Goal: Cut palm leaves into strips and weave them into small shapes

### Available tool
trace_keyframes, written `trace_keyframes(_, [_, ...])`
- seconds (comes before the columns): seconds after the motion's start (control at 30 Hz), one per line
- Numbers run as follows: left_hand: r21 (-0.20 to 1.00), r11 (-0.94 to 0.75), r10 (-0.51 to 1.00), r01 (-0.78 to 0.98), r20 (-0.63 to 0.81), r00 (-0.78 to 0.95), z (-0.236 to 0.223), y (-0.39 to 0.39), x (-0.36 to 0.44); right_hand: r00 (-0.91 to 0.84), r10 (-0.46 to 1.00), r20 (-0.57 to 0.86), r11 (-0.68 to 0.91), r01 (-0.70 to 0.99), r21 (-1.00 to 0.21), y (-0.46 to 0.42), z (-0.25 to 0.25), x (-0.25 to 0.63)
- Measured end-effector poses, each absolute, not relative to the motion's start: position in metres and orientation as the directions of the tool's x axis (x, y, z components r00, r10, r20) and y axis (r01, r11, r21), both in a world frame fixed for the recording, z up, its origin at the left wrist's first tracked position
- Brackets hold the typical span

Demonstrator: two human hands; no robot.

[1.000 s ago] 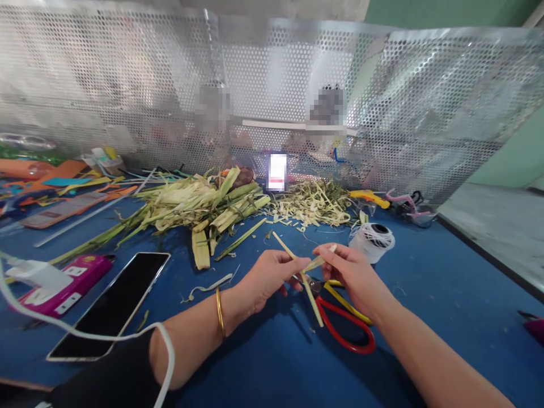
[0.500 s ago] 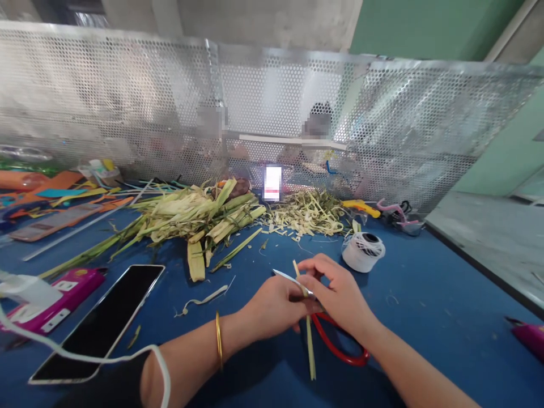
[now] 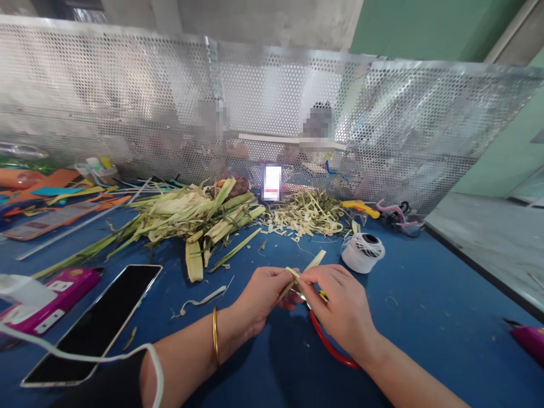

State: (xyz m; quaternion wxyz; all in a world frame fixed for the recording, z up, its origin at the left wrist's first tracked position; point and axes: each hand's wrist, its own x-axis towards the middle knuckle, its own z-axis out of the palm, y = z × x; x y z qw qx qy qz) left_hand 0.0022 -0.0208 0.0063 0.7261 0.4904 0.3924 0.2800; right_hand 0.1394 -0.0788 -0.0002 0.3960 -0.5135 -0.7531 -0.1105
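Observation:
My left hand (image 3: 263, 294) and my right hand (image 3: 340, 306) meet over the blue table (image 3: 425, 317), both pinched on a pale palm-leaf strip (image 3: 304, 271) that sticks up and to the right between the fingertips. A gold bangle sits on my left wrist. Red-handled scissors (image 3: 329, 348) lie under my right hand, mostly hidden by it. A spool of white thread (image 3: 363, 252) stands just beyond my right hand.
A heap of green and pale leaves (image 3: 191, 215) and a pile of leaf trimmings (image 3: 306, 215) lie at the back. A black phone (image 3: 97, 323), a pink device (image 3: 51, 297) and a white cable are at left. A perforated metal screen (image 3: 127, 113) walls the far edge.
The long strip that hung down between my hands is now folded short and angled up to the right. My hands have stayed together over the scissors.

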Motion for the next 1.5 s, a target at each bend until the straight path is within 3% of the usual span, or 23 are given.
trace_keyframes(0.23, [0.867, 0.472, 0.763, -0.16, -0.311, 0.567, 0.008, -0.02, 0.002, -0.248, 0.58, 0.776, 0.412, 0.911, -0.017, -0.081, 0.002, 0.135])
trace_keyframes(0.67, [0.816, 0.518, 0.75, -0.255, -0.291, 0.593, 0.011, -0.02, 0.002, -0.272, 0.589, 0.761, 0.4, 0.916, 0.019, -0.078, 0.0, 0.132])
trace_keyframes(0.9, [0.833, 0.483, 0.782, -0.271, -0.27, 0.562, 0.001, -0.019, 0.002, -0.601, 0.575, 0.555, 0.551, 0.786, 0.28, -0.076, -0.004, 0.127])
trace_keyframes(1.07, [0.827, 0.496, 0.77, -0.264, -0.278, 0.575, 0.002, -0.021, 0.001, -0.596, 0.582, 0.553, 0.53, 0.794, 0.298, -0.076, -0.008, 0.126])
trace_keyframes(1.2, [0.878, 0.417, 0.811, -0.234, -0.244, 0.531, 0.003, -0.02, 0.001, -0.471, 0.589, 0.656, 0.536, 0.836, 0.118, -0.078, -0.005, 0.125])
trace_keyframes(1.33, [0.913, 0.367, 0.814, -0.18, -0.222, 0.536, 0.005, -0.019, 0.0, -0.099, 0.698, 0.709, 0.471, 0.809, -0.351, -0.077, -0.006, 0.129])
trace_keyframes(1.43, [0.917, 0.37, 0.801, -0.146, -0.236, 0.55, 0.007, -0.019, 0.0, 0.224, 0.821, 0.526, 0.307, 0.604, -0.736, -0.07, -0.01, 0.135])
trace_keyframes(1.5, [0.924, 0.361, 0.802, -0.128, -0.238, 0.548, 0.009, -0.019, 0.0, 0.314, 0.89, 0.33, 0.185, 0.412, -0.892, -0.065, -0.014, 0.138])
